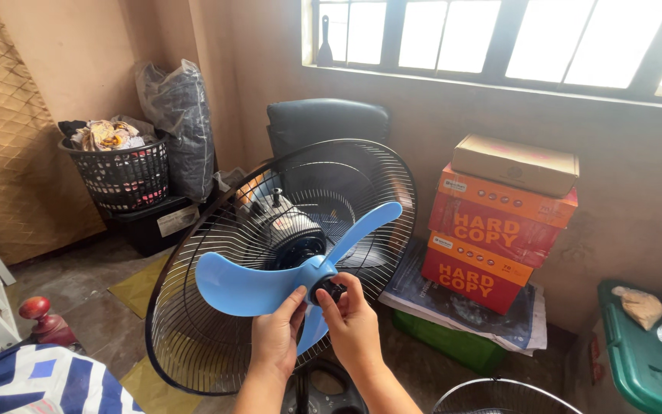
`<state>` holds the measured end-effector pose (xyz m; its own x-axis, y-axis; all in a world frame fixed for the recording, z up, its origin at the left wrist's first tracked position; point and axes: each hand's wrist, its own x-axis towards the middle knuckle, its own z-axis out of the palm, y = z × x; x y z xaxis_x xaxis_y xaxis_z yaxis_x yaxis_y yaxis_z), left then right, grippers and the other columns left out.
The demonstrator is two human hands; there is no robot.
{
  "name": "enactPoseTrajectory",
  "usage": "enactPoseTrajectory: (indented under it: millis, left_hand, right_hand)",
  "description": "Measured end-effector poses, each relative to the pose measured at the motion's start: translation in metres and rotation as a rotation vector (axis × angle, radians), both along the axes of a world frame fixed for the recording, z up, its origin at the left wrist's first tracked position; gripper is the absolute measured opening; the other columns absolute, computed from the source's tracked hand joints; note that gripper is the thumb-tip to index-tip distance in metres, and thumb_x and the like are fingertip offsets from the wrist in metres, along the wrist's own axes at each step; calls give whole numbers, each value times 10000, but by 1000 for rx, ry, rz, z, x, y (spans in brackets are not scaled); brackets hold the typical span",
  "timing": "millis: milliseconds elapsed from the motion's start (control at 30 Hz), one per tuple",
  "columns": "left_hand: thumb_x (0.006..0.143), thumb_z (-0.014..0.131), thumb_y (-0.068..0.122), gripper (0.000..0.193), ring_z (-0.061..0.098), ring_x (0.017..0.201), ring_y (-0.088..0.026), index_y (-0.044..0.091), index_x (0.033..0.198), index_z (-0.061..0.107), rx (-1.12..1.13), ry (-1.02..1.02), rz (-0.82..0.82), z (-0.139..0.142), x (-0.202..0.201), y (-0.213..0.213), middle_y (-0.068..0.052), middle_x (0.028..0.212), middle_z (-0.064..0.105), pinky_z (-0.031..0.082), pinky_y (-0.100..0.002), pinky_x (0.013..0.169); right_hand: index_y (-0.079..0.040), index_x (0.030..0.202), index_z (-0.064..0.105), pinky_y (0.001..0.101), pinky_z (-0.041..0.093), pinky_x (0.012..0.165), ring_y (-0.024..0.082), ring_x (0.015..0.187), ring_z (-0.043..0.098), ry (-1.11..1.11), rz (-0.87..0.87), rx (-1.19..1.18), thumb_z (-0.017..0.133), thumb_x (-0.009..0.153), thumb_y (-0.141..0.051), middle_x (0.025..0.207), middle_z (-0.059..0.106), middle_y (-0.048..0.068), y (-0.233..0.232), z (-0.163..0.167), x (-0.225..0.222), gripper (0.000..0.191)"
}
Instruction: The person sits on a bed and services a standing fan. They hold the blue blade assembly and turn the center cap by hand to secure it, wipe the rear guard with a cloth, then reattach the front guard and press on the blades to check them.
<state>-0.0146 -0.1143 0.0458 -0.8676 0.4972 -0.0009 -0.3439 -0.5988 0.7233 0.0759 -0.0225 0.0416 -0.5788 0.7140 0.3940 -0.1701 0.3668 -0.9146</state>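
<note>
The right hand (355, 326) pinches a small black cap (331, 290) between thumb and fingertips at the hub of a light blue fan blade (270, 280); the fingers are closed round the cap. The left hand (276, 336) grips the near edge of the blade just left of the hub, thumb on the front face, fingers curled behind. The blade has three lobes: one points left, one rises to the far right, and one hangs down, partly hidden between the hands. The blade sits at the centre of a black wire rear guard (216, 322), tilted, with the motor housing (285, 230) visible through the wires behind.

Below the hands lies the dark fan base (323, 391), and at the near right edge the rim of a second wire guard (499, 395) shows. Behind the fan stands a black chair back (327, 123). To the right are stacked orange-red cardboard boxes (492, 238) topped by a plain brown box (515, 165), resting on papers and a green crate (453, 341). A green lidded bin (637, 353) lies at far right. To the left stand a black laundry basket (120, 176) full of clothes and a dark plastic-wrapped bundle (185, 126).
</note>
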Motion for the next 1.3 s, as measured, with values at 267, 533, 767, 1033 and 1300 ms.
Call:
enactPoseTrajectory:
  millis: [267,533,767,1033,1300]
  left_hand:
    - [848,748,45,217,659,969,-137,58,1060,703,-32,-4,2,1,1,-2,-37,1043,707,523,-308,871]
    - [846,760,36,220,646,954,-135,65,1053,694,-39,-27,12,2,1,-2,-32,1032,697,513,-308,854]
    - [843,755,40,225,659,956,-143,55,1060,702,-7,0,7,0,1,0,-41,1034,707,520,-301,852]
    - [852,762,38,226,654,984,-142,48,1068,696,-44,-15,3,3,2,-3,-48,1056,695,525,-299,871]
    - [845,748,50,227,666,990,-142,47,1068,705,-40,-20,-1,3,4,-3,-48,1051,714,531,-299,881]
  right_hand:
    - [-69,1286,505,246,601,680,105,729,741,19,19,64,785,824,-149,824,737,28,-6,3,6,546]
    - [-51,1213,579,275,606,776,139,870,687,67,-42,180,820,786,-66,1024,624,64,-8,12,8,491]
    - [-47,1159,612,283,624,804,155,919,686,110,-82,268,814,745,-6,1095,580,66,-6,8,11,462]
    - [-43,1155,593,270,600,785,154,891,679,92,-133,286,834,739,-45,1065,565,67,-10,13,7,481]
    - [-75,1118,575,246,580,663,108,707,700,-39,-81,44,852,790,-221,796,692,24,-10,21,10,453]
